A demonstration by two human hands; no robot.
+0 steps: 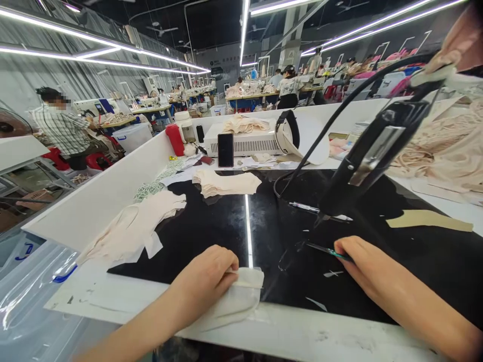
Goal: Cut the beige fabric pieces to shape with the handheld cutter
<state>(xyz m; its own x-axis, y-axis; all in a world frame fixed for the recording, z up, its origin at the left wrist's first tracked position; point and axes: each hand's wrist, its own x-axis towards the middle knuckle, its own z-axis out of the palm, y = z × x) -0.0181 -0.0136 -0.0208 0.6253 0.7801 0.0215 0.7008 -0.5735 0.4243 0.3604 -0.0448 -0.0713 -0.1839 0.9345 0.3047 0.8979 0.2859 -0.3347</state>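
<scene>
Fingers [222, 269] of your left hand [206, 279] are curled down and pressing on a pale fabric piece [236, 299] at the lower centre of the frame, where it lies across the near edge of the black mat [211, 226] and the white tabletop [302, 337]. Your right hand [364, 264], at the lower right, has its fingers closed narrowly around the end of thin tweezers [326, 250], whose tips point left across the mat; the tweezers lie low over the mat, well apart from the fabric piece.

Just above your right hand hangs a black tool [362, 161] on a black cable [339, 113], tilted with its tip pointing down at the mat. A pen [305, 206] lies just beside that tip. To the right, a tan paper strip [428, 219] rests on the mat.

At the centre of the frame sits a stack of cut fabric [226, 182], and to the left a looser heap of pale fabric [136, 226] spreads over the mat's edge. Farther back stand a white box machine [245, 143] with folded cloth on top, a dark phone [225, 149] leaning against it, and a red bottle [175, 139]. A large pile of pale cloth [449, 146] fills the right edge. At the upper left, a person in a checked shirt [60, 128] works at another bench.
</scene>
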